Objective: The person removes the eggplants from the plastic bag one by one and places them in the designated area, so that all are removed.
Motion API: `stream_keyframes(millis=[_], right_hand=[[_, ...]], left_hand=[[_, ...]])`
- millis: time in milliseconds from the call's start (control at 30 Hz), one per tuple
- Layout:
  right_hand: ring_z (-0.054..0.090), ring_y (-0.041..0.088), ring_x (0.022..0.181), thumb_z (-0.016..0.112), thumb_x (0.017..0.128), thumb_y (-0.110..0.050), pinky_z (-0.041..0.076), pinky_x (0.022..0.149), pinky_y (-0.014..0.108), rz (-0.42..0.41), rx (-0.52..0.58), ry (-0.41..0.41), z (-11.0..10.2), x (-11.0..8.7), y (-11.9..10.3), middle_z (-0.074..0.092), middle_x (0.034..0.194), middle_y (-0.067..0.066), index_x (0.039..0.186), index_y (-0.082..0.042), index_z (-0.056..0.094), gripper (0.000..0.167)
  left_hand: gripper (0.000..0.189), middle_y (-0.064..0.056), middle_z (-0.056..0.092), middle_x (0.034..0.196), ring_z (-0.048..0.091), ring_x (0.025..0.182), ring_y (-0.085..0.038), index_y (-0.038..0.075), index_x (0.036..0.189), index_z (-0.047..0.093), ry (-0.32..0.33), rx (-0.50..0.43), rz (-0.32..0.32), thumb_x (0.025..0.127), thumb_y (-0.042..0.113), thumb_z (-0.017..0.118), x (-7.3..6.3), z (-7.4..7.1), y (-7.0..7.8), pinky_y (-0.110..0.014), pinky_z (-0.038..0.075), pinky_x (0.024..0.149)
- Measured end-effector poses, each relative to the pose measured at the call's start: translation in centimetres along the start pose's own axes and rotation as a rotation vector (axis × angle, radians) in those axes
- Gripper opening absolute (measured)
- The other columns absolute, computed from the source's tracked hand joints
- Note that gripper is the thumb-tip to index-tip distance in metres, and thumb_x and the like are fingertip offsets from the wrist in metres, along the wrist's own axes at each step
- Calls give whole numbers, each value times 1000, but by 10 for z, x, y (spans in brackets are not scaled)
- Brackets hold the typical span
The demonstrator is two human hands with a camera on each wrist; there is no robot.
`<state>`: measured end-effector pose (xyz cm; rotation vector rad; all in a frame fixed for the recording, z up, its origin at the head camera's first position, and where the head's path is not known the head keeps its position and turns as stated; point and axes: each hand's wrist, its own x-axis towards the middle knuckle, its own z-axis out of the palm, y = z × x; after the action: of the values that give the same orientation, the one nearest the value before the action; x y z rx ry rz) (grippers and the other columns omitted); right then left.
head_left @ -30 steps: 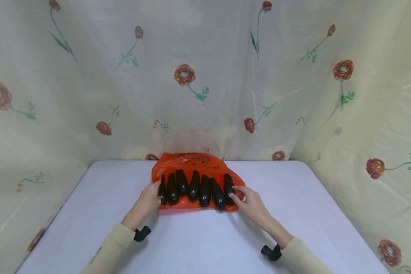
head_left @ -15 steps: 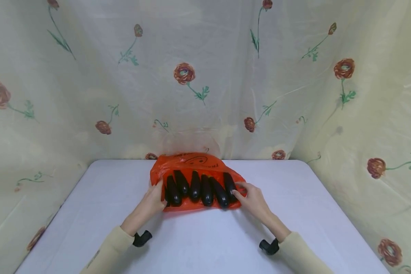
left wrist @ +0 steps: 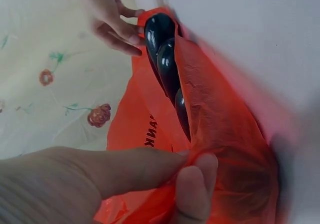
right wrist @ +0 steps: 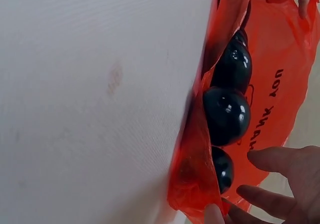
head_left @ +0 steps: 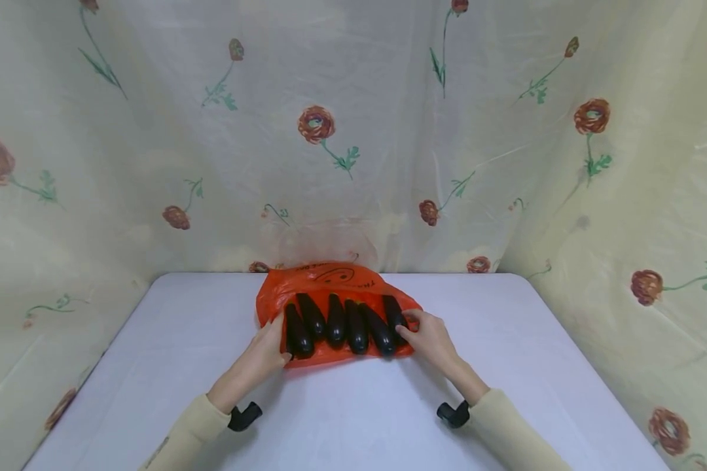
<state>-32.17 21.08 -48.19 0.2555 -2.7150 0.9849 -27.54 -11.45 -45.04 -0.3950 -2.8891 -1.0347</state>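
Red bag, "THANK YOU" lettering, eggplants inside.

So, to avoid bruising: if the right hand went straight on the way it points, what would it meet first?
The right hand would likely meet the rightmost eggplant in the red bag; whether its fingertips touch it is unclear.

The left hand hides part of the red plastic bag in the head view, whose bottom edge cuts off both sleeves; the right wrist view's edge crops the right hand.
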Motion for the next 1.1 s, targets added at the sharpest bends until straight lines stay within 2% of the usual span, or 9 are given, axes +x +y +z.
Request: stream_keyframes(millis=[233, 500, 833, 1100], right_hand=[[66, 31, 95, 73, 84, -19, 53, 87, 46, 11, -4, 29, 6, 4, 2, 71, 104, 16, 114, 0, 67, 36], [65, 31, 95, 73, 83, -20, 51, 87, 46, 62, 1, 35, 10, 6, 3, 72, 100, 16, 111, 1, 68, 35], [64, 28, 91, 73, 84, -29, 52, 86, 45, 136, 3, -12, 15, 4, 8, 71, 105, 17, 114, 4, 67, 45], [67, 25, 90, 72, 85, -32, 55, 84, 43, 170, 33, -28, 15, 5, 7, 71, 106, 19, 114, 3, 67, 46]], left_hand=[[90, -25, 36, 149, 44, 131, -41, -5, 149, 22, 2, -7, -3, 74, -13, 72, -1, 1, 2, -51, 48, 95], [90, -23, 37, 149, 44, 132, -40, -3, 149, 24, 13, -17, 16, 73, -15, 71, -1, 1, 2, -52, 47, 96], [90, -26, 33, 151, 43, 132, -41, -7, 149, 21, 6, -15, 15, 74, -15, 71, -3, 4, 1, -50, 48, 95], [89, -21, 36, 151, 44, 133, -38, -2, 149, 25, 8, -36, 17, 74, -15, 70, -3, 1, 2, -51, 46, 98]])
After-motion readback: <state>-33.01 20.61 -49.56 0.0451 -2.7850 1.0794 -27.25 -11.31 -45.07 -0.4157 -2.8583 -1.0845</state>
